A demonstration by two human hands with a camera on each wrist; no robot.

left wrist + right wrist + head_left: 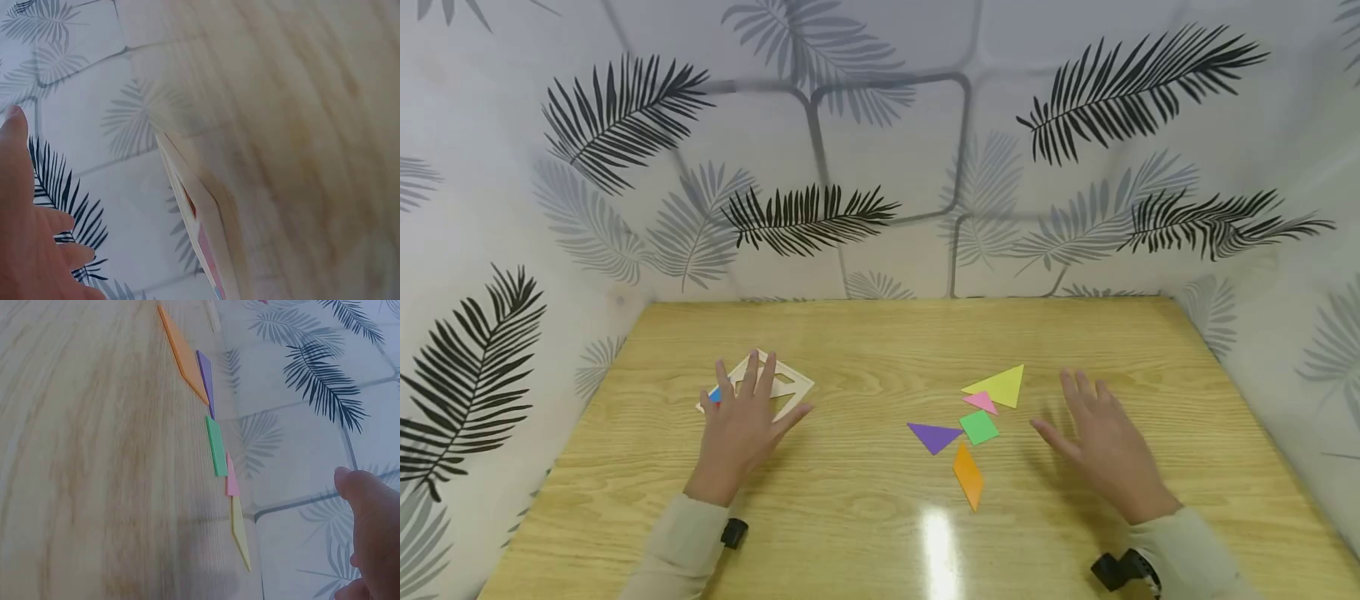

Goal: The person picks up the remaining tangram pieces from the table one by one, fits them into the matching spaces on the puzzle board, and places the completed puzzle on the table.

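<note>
My left hand [739,429] is spread, fingers straight, over a pale wooden puzzle frame [799,386] at the left. A bit of a blue piece [716,395] shows in the frame beside the fingers; the hand hides much of the rest. My right hand [1108,450] is held over the table at the right, its fingers extended and holding nothing. Left of it lie flat tangram pieces: a yellow triangle [1002,387], a pink triangle [982,402], a green square [980,427], a purple triangle [935,437] and an orange parallelogram [969,478].
The wooden table [857,517] meets a wall covering [895,150] with a feather-leaf print at its back edge. Small black devices sit at both wrists, the right one [1120,570] near the front. A bright light reflection lies at the front middle of the table.
</note>
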